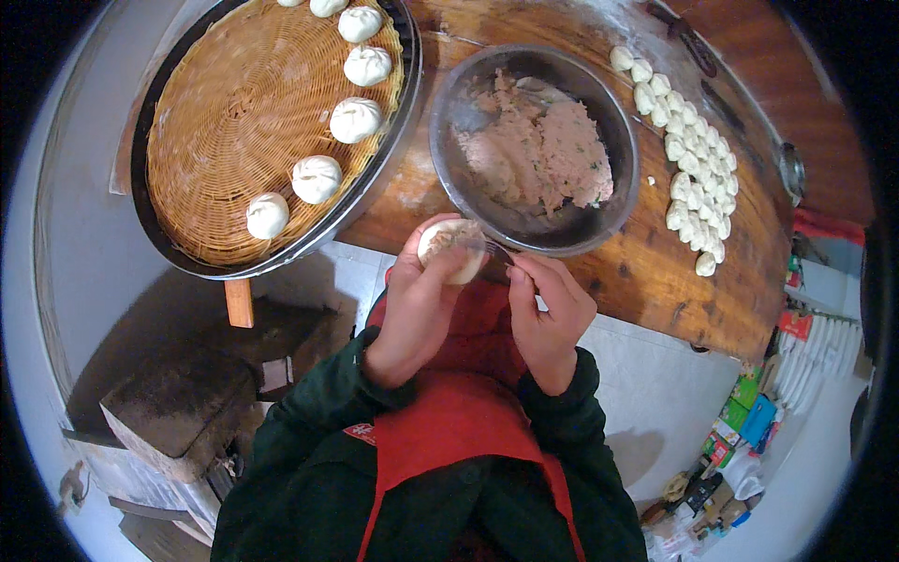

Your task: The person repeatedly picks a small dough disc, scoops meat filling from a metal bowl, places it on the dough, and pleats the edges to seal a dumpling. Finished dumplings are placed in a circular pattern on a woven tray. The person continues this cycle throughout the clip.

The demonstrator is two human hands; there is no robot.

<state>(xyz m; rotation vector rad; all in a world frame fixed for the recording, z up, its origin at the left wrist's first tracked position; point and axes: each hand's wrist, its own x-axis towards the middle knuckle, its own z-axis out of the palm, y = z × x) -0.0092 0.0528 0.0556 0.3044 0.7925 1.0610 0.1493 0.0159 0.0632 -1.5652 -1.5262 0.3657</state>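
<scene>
In my left hand (421,302) lies a round dough wrapper (469,270) with minced filling (449,242) on it; my thumb rests across the filling. Between thumb and fingers of my right hand (551,305) I grip a fork (500,251), its tines at the wrapper's right edge. Just beyond both hands stands a steel bowl (628,186) partly full of pinkish minced filling (569,151) with green flecks. To the left, several pleated buns (316,179) sit along the right and near side of a woven wicker steamer mat (225,140).
The mat lies in a dark-rimmed round steamer (144,211) at the wooden table's (632,288) left. Several small dough pieces (695,168) cover the table's right part. A dark-handled tool (692,46) lies at the far right. Boxes and bags (730,449) stand on the floor at right.
</scene>
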